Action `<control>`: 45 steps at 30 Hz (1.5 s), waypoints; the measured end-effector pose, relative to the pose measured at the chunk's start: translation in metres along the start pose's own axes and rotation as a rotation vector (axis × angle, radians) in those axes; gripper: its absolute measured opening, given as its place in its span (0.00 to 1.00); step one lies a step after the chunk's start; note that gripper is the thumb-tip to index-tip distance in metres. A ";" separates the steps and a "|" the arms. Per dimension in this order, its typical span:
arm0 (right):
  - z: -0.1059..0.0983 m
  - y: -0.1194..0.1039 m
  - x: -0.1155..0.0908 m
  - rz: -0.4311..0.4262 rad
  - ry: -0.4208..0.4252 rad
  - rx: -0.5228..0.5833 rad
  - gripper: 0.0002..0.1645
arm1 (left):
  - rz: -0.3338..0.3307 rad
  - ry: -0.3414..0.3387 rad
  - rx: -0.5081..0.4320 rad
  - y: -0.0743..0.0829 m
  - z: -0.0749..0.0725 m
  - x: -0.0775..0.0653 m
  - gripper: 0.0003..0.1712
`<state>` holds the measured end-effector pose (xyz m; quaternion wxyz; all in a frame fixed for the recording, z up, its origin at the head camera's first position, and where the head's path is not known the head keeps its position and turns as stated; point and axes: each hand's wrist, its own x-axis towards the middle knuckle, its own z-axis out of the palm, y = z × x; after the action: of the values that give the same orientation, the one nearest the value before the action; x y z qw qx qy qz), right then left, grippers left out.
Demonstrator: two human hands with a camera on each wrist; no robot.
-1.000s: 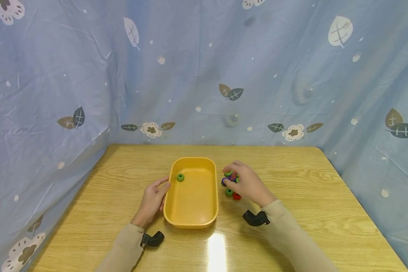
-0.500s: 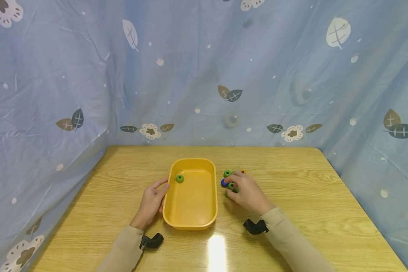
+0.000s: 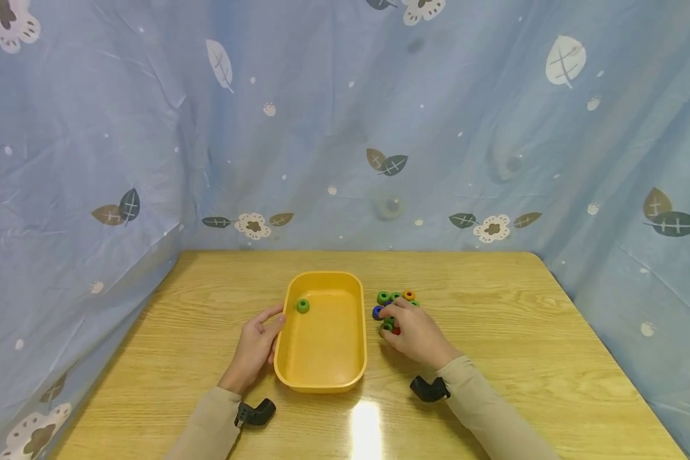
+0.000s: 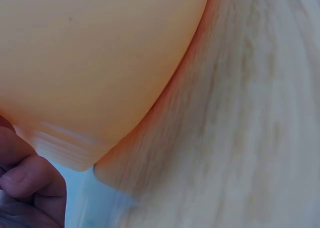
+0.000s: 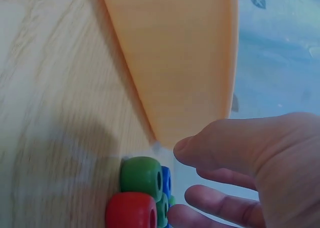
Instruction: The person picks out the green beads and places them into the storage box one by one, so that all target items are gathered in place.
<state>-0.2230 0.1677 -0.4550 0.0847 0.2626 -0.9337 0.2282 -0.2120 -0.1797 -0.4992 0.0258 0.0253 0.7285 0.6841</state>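
A yellow plastic tray (image 3: 322, 338) lies on the table, with one green bead (image 3: 303, 306) inside near its left wall. My left hand (image 3: 254, 345) grips the tray's left side, thumb at the rim and other fingers outside, partly hidden. To the right of the tray is a cluster of chunky holed beads: green (image 3: 383, 298), orange (image 3: 409, 295), blue (image 3: 377, 312) and a red bead (image 5: 131, 210). Over this cluster my right hand (image 3: 416, 333) hovers low, thumb and fingers apart with nothing seen between them. It covers part of the cluster.
The wooden table (image 3: 494, 306) extends to both sides and in front of the tray. A blue patterned curtain (image 3: 322, 128) hangs along the back and sides. Black wrist cameras (image 3: 430, 388) sit on both sleeves.
My right hand has shifted slightly down over the beads, and more of them show spread out, an orange one included. The left hand keeps its hold on the tray; the view tilts slightly.
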 end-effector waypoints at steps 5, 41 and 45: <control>0.007 0.003 -0.003 -0.013 0.003 -0.032 0.17 | -0.002 -0.006 0.008 -0.001 0.001 -0.001 0.27; 0.022 0.001 -0.007 -0.107 0.004 -0.060 0.13 | -0.009 -0.001 -0.017 -0.005 0.000 -0.005 0.29; 0.021 0.002 -0.005 -0.119 0.016 -0.063 0.13 | -0.001 -0.001 -0.022 -0.004 0.001 -0.002 0.27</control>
<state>-0.2202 0.1617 -0.4761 0.1138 0.3132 -0.9224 0.1953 -0.2098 -0.1790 -0.5034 0.0269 0.0252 0.7209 0.6921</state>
